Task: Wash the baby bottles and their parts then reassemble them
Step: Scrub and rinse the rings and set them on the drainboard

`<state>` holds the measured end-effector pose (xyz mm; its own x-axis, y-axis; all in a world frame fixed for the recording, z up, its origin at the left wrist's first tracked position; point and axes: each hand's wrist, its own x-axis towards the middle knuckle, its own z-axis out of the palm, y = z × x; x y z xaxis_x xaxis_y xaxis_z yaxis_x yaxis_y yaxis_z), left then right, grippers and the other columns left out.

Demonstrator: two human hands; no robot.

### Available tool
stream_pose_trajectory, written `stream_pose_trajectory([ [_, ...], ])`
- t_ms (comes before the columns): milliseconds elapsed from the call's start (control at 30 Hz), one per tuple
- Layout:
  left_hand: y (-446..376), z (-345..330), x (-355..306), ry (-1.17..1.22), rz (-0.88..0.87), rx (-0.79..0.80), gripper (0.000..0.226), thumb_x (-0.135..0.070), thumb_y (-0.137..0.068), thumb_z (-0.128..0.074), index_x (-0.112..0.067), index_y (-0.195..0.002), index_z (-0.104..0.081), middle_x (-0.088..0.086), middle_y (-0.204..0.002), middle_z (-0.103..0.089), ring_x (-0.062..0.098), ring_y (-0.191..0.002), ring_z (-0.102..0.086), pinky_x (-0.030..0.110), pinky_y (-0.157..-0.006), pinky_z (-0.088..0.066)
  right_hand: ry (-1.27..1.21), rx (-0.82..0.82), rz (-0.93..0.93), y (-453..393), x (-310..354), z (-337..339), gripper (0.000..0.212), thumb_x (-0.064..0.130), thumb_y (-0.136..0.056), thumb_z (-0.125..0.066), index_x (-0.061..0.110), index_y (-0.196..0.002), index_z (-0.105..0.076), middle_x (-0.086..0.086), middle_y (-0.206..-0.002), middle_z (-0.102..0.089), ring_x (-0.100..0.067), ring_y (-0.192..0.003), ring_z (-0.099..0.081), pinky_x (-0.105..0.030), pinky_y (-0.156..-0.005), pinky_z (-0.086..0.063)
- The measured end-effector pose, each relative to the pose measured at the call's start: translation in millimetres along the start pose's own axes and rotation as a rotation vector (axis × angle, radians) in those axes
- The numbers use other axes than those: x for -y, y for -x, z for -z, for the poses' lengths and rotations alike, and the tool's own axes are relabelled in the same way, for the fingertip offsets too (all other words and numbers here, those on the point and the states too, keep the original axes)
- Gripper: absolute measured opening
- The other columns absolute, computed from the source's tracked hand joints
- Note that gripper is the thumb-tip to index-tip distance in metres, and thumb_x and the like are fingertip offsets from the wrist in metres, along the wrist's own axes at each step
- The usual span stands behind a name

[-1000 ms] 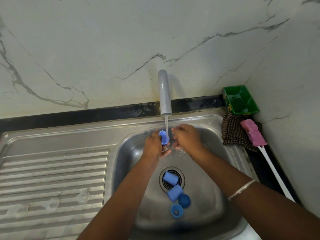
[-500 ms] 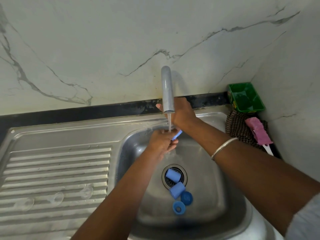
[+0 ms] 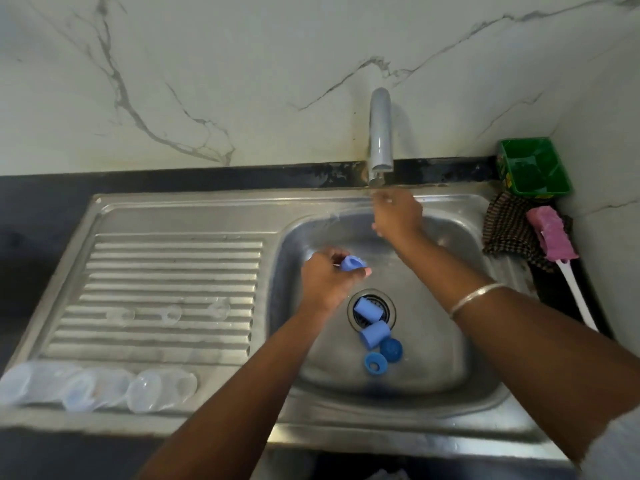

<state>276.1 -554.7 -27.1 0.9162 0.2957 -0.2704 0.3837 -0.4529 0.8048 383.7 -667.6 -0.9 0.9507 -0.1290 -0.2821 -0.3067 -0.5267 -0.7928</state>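
Note:
My left hand (image 3: 325, 277) grips a small blue bottle part (image 3: 352, 263) over the left side of the sink basin (image 3: 446, 358). My right hand (image 3: 396, 213) hangs under the grey tap (image 3: 380, 136), fingers loosely bent, holding nothing. Two blue caps (image 3: 372, 322) lie on and beside the drain. A blue ring (image 3: 375, 364) and a blue round part (image 3: 391, 349) lie just below them. Three clear nipples (image 3: 171, 315) stand on the ribbed drainboard (image 3: 166, 268). Three clear bottles (image 3: 97, 388) lie side by side at the drainboard's front edge.
A green tub (image 3: 533, 169) stands at the back right corner. A checked cloth (image 3: 509, 232) and a pink bottle brush with a white handle (image 3: 554, 233) lie to the right of the basin. Marble walls close off the back and the right.
My left hand has drawn the blue part away from the tap, toward the left. My right hand has come down off the tap. The view has tilted, showing the bottles.

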Motion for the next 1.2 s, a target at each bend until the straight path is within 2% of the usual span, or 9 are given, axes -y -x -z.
stream_pose_trajectory([
  [100, 22, 14, 16, 0.006, 0.0, -0.051, 0.027, -0.034, -0.069, -0.088, -0.025, -0.086, -0.07, -0.015, -0.074, -0.067, -0.009, -0.067, -0.06, 0.003, -0.063, -0.041, -0.067, 0.375, -0.033, 60, -16, -11, 0.011, 0.037, -0.093, -0.065, 0.027, -0.09, -0.067, -0.006, -0.096, -0.071, -0.026, -0.081, -0.07, -0.041, -0.071, -0.058],
  [167, 34, 20, 23, 0.003, -0.005, -0.053, 0.021, -0.03, -0.071, -0.086, -0.031, -0.076, -0.065, -0.016, -0.067, -0.065, -0.012, -0.062, -0.059, 0.006, -0.06, -0.041, -0.035, 0.49, -0.047, 86, -28, -18, 0.02, 0.037, -0.088, -0.073, 0.026, -0.103, -0.066, -0.004, -0.095, -0.071, -0.019, -0.075, -0.069, -0.031, -0.057, -0.057],
  [400, 69, 44, 53, -0.006, -0.075, -0.029, 0.016, -0.024, -0.073, -0.08, -0.021, -0.086, -0.072, -0.011, -0.071, -0.066, -0.002, -0.066, -0.062, 0.011, -0.058, -0.043, 0.01, 0.575, -0.049, 130, -34, -40, 0.018, 0.025, -0.081, -0.083, 0.01, -0.087, -0.074, -0.009, -0.075, -0.072, -0.016, -0.062, -0.07, -0.023, -0.06, -0.057],
  [533, 78, 57, 67, 0.011, -0.062, -0.035, 0.04, -0.028, -0.076, -0.084, -0.019, -0.113, -0.07, -0.01, -0.094, -0.067, 0.0, -0.084, -0.061, 0.017, -0.076, -0.046, 0.212, 0.235, 0.297, 137, -37, -53, 0.023, 0.029, -0.084, -0.078, 0.015, -0.1, -0.072, 0.002, -0.087, -0.068, -0.017, -0.082, -0.064, -0.023, -0.074, -0.048],
  [600, 81, 65, 78, 0.012, 0.008, -0.037, 0.05, -0.031, -0.08, -0.08, -0.017, -0.125, -0.062, -0.003, -0.109, -0.068, 0.01, -0.096, -0.064, 0.023, -0.089, -0.049, 0.323, 0.193, 0.364, 136, -42, -59, 0.02, 0.034, -0.085, -0.074, 0.019, -0.098, -0.069, 0.004, -0.089, -0.065, -0.018, -0.086, -0.063, -0.028, -0.077, -0.047],
  [700, 84, 75, 92, -0.003, 0.027, -0.046, 0.034, -0.027, -0.087, -0.069, -0.016, -0.12, -0.066, -0.002, -0.107, -0.07, 0.012, -0.094, -0.066, 0.034, -0.093, -0.053, 0.425, 0.276, 0.315, 132, -53, -71, 0.021, 0.038, -0.085, -0.071, 0.019, -0.083, -0.064, 0.005, -0.082, -0.065, -0.019, -0.083, -0.063, -0.032, -0.072, -0.048],
  [867, 86, 92, 106, 0.014, 0.04, -0.086, 0.021, -0.019, -0.09, -0.061, -0.016, -0.11, -0.07, -0.003, -0.099, -0.07, 0.012, -0.094, -0.064, 0.024, -0.087, -0.049, 0.561, 0.266, 0.316, 131, -43, -92, 0.039, 0.045, -0.088, -0.067, 0.022, -0.065, -0.044, 0.005, -0.065, -0.046, -0.024, -0.071, -0.053, -0.03, -0.055, -0.032],
  [1100, 81, 99, 125, 0.008, 0.09, -0.114, 0.017, -0.019, -0.09, -0.059, -0.019, -0.101, -0.072, -0.004, -0.101, -0.072, 0.012, -0.097, -0.065, 0.021, -0.084, -0.045, 0.411, 0.446, 0.635, 130, 24, -134, 0.006, 0.01, -0.08, -0.074, 0.008, -0.077, -0.069, -0.005, -0.075, -0.067, -0.019, -0.073, -0.06, -0.032, -0.069, -0.045],
  [1200, 79, 100, 130, 0.022, 0.098, -0.113, 0.018, -0.018, -0.09, -0.06, -0.018, -0.103, -0.073, -0.003, -0.102, -0.073, 0.012, -0.095, -0.066, 0.018, -0.083, -0.045, 0.491, 0.481, 0.712, 118, 36, -163, 0.028, 0.01, -0.076, -0.078, 0.001, -0.102, -0.071, -0.015, -0.102, -0.072, -0.03, -0.097, -0.065, -0.039, -0.087, -0.049],
])
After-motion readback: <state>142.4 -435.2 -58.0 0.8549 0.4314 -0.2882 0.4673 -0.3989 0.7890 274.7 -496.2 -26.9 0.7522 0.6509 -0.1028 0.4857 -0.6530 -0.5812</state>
